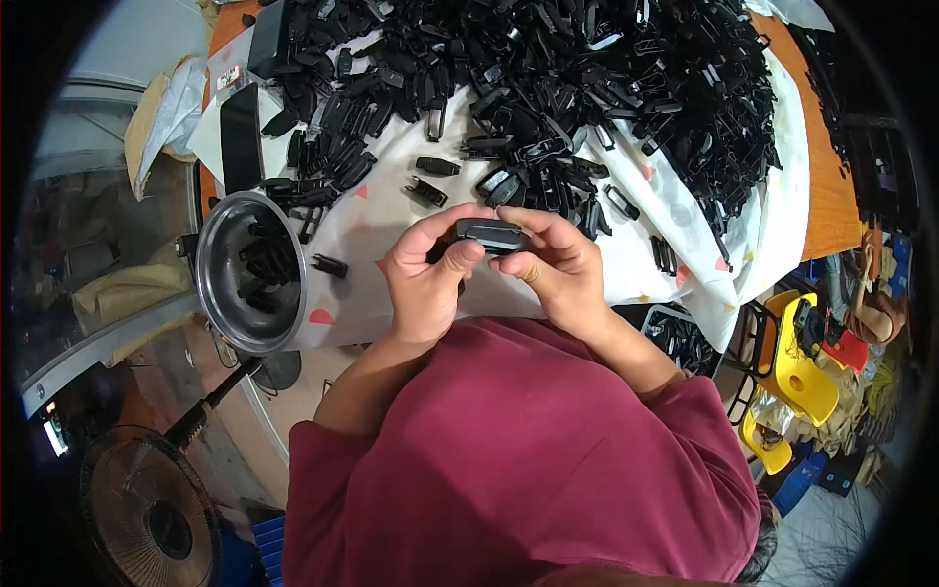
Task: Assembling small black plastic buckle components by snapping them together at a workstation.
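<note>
Both hands meet over the near edge of the table around a small oblong black plastic casing [491, 235]. My left hand [428, 266] grips its left end between thumb and fingers. At the other end, my right hand [562, 266] pinches it the same way. The underside of the casing is hidden. Just beyond the hands, two loose black plastic pieces lie on the white patterned cloth [377, 210], the nearer one [425, 192] with an open frame. A large heap of similar black pieces [548, 78] covers the far part of the table.
To the left stands a round metal bowl [202, 293] with several black pieces inside. A dark flat phone-like slab [241, 137] lies beyond it. A fan [152, 509] is at lower left. Yellow chairs [797, 362] and a bin of black parts [675, 338] are at right.
</note>
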A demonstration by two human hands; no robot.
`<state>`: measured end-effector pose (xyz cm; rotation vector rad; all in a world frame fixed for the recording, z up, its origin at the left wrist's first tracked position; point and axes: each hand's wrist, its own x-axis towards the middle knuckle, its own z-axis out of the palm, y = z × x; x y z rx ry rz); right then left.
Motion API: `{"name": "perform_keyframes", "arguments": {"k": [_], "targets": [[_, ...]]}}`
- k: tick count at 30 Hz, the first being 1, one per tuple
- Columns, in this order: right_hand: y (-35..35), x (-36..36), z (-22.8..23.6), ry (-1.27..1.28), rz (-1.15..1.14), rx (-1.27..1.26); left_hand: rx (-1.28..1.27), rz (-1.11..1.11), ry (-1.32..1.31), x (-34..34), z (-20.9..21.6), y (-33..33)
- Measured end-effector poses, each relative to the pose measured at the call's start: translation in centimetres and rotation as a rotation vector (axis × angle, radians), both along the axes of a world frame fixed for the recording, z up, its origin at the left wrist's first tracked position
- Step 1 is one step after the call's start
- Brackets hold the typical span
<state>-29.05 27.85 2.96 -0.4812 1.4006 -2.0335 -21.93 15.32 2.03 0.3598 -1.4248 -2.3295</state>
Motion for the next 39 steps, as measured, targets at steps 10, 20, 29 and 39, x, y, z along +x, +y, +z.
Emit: {"name": "perform_keyframes", "arguments": {"k": [10, 20, 29, 39], "targets": [[0.4, -1.1, 0.0, -0.082, 0.110, -0.049, 0.269, -0.122, 0.056, -0.1, 0.3, -0.5], [0.2, -1.5, 0.9, 0.280, 0.052, 0.102, 0.570, -0.128, 0.079, 0.5, -0.7, 0.0], [-0.1, -6.9, -0.4, 0.928, -0.002, 0.490, 0.517, 0.078, -0.210, -1.5, 1.3, -1.3], [-1.1, -9.0, -1.5, 1.398, -0.030, 1.100, 0.710, 0.181, -0.298, -1.4, 0.6, -4.2]]}}
